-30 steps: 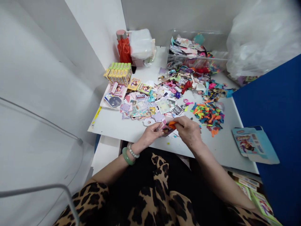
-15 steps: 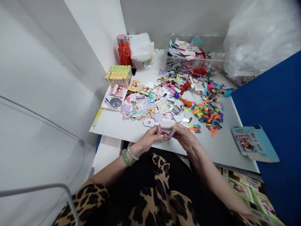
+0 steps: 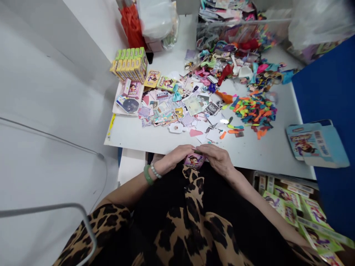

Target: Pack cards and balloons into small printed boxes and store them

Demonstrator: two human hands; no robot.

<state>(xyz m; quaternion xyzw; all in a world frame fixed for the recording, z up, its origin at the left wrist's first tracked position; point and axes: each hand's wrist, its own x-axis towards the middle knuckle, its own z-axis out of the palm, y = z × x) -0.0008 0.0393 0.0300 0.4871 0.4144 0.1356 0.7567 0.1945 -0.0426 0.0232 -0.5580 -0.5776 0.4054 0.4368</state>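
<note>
A small pink printed box (image 3: pixel 194 160) with a cartoon figure on its front is held close to my body at the table's near edge. My left hand (image 3: pixel 177 155) grips its left side, fingers bent over the top. On the other side my right hand (image 3: pixel 216 157) closes on the upper right corner. Both sets of fingertips meet along the box's top edge and partly hide it. Just beyond my hands lie loose stickers and paper cutouts (image 3: pixel 166 111), a small white case (image 3: pixel 175 128) and a pink paper piece (image 3: pixel 195 132).
Colourful balloons (image 3: pixel 255 112) lie in a heap at right. Yellow and green boxes (image 3: pixel 130 64) stand in rows at left. A clear bin (image 3: pixel 244 23) is at the back. An unfolded blue box (image 3: pixel 316 144) rests at the right edge, above green boxes (image 3: pixel 288 199) below.
The pink box has come closer to my body, and my fingers have moved over its top, which showed an opening before. The view has tilted down.
</note>
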